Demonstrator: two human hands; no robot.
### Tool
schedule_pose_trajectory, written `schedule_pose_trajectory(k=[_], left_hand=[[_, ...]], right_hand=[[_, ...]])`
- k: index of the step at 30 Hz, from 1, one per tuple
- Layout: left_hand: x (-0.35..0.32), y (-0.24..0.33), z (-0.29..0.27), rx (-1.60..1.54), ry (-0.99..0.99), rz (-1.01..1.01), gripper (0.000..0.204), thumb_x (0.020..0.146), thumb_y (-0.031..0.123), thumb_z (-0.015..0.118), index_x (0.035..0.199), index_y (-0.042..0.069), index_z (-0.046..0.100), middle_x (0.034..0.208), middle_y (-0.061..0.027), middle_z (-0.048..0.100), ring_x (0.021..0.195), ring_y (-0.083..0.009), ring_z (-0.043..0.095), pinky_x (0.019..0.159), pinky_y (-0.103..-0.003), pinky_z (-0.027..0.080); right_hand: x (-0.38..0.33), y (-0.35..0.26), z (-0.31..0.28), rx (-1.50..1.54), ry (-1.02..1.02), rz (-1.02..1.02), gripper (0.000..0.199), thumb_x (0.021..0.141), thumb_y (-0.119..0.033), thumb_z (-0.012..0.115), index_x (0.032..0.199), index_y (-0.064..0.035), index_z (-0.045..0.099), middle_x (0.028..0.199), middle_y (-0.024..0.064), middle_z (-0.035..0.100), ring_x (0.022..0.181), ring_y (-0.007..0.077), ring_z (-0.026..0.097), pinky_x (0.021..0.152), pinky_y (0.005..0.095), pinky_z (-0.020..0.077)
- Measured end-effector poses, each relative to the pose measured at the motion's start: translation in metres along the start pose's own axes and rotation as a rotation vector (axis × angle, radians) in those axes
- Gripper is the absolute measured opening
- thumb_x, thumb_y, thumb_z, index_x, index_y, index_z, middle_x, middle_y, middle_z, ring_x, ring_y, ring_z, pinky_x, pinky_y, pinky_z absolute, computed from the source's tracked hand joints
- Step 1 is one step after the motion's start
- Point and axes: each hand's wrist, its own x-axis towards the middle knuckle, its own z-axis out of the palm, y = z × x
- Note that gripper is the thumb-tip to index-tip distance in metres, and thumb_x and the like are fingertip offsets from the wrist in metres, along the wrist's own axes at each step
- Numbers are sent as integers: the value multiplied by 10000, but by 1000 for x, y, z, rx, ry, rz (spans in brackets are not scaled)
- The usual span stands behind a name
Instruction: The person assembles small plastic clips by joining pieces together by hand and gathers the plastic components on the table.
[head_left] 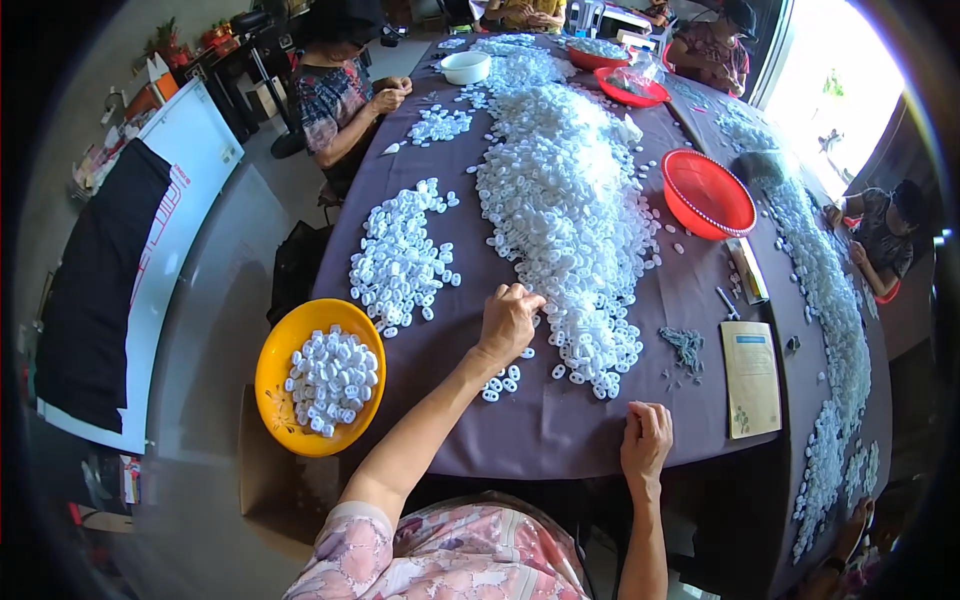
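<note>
Pieces: small, white, oval, two-holed where near enough to see. Main pile (560,200) runs down the middle of the desk (545,445); side heap (400,255) to its left.

Left grip (508,318): at the pile's near left flank, fingers bent. Whether closed on a piece, cannot tell. Right grip (648,438): by the near edge, fingers loosely curled, palm hidden; cannot tell if anything is held.

Risks (judged):
- Pile slump. Drawing from its low flank could undercut the slope and let pieces slide.
- Spill into the lap. Loose pieces (500,382) lie below the left forearm's reach, near the edge; a sleeve or wrist sweep could carry them over.
- Bowl upset. Yellow bowl (268,375) sits at the left corner, overlapping the edge in view; its support is not visible. An elbow knock might tip it.
- Mixing. Grey bits (683,348) lie right of the pile; a wide sweep could blend them in.

Containers:
- Yellow bowl: heaped white pieces, part of the wall bare.
- Red basket (708,190): right of the pile, red inside showing.
- White bowl (466,68): far end, contents not readable.
- Far red basin (632,88): greyish contents, kind unclear.
</note>
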Motion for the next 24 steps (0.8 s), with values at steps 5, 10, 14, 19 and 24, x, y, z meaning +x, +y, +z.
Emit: schedule_pose_trajectory(k=[5,10,14,19,24], left_hand=[[8,-1,-3,52,-120,-8,158,715,82,684,873,84,693,888,-116,606,859,-290,559,762,-386,474],[11,-6,4,8,-140,-125,149,673,90,717,769,59,607,836,-115,583,829,-310,554,767,-417,451],[9,-6,1,-25,-199,-159,192,669,88,719,746,73,544,789,-88,582,827,-297,560,756,-396,424],[-6,15,-25,-236,-29,-228,149,692,80,726,756,64,592,668,-53,628,629,-226,624,589,-372,476],[-63,60,-67,-1086,-232,-639,35,811,29,642,810,-4,631,708,-43,646,612,-97,624,518,-218,519]], right_hand=[[0,2,0,-1,3,2,118,777,1,581,882,-52,581,831,98,575,777,285,556,689,368,435],[1,1,1,-13,10,-4,118,781,3,577,884,-54,582,832,92,577,778,282,556,690,365,435],[1,1,0,-21,3,3,124,778,1,582,888,-58,582,830,89,577,776,280,555,692,365,435],[-1,-1,-1,25,-5,-10,111,766,-4,595,861,-62,594,821,89,573,770,282,552,681,370,436],[0,-3,0,35,3,-28,127,749,13,605,854,-58,605,816,98,571,763,293,561,661,376,449]])
